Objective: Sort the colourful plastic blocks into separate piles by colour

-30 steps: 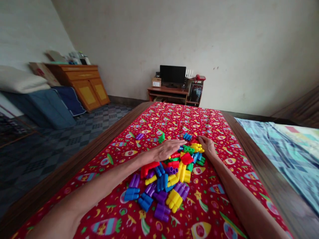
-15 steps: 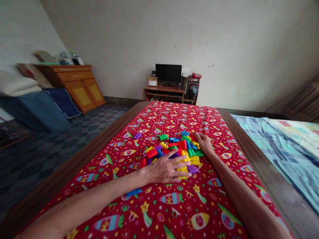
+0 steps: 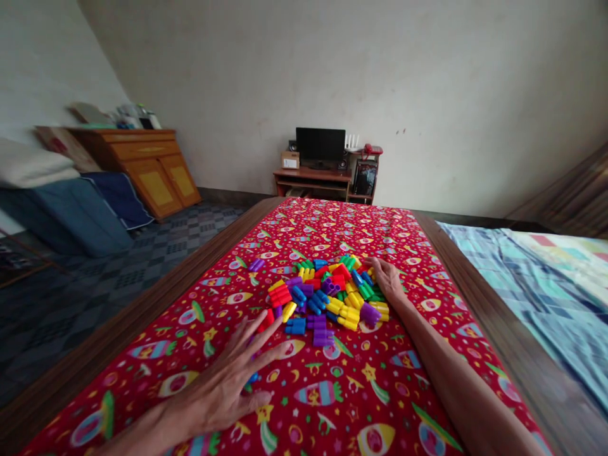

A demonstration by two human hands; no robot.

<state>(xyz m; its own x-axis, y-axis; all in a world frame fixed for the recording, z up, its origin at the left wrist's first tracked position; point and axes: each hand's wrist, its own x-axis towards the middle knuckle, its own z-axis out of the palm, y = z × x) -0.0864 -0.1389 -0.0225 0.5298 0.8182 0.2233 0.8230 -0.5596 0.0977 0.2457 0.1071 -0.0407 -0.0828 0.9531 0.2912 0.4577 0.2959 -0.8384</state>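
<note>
Far off at the upper middle of the frame, a black monitor (image 3: 320, 144) sits on a low computer stand (image 3: 311, 175) against the pale wall, and an orange-fronted cabinet (image 3: 152, 177) stands at the upper left. A checked bedsheet (image 3: 532, 297) spreads along the right side. Before me, a red rocket-print cloth (image 3: 304, 221) covers a wooden desk (image 3: 123, 323).

A heap of plastic blocks (image 3: 323, 297) in red, yellow, blue, green and purple lies in the middle of the cloth. My left hand (image 3: 218, 392) is at the bottom centre, palm down and fingers spread wide, just short of the heap, with a small blue block (image 3: 254, 378) partly hidden beside my fingers. My right hand (image 3: 387, 280) rests at the heap's upper right edge, fingers lightly together against the blocks, pinching nothing I can make out.
</note>
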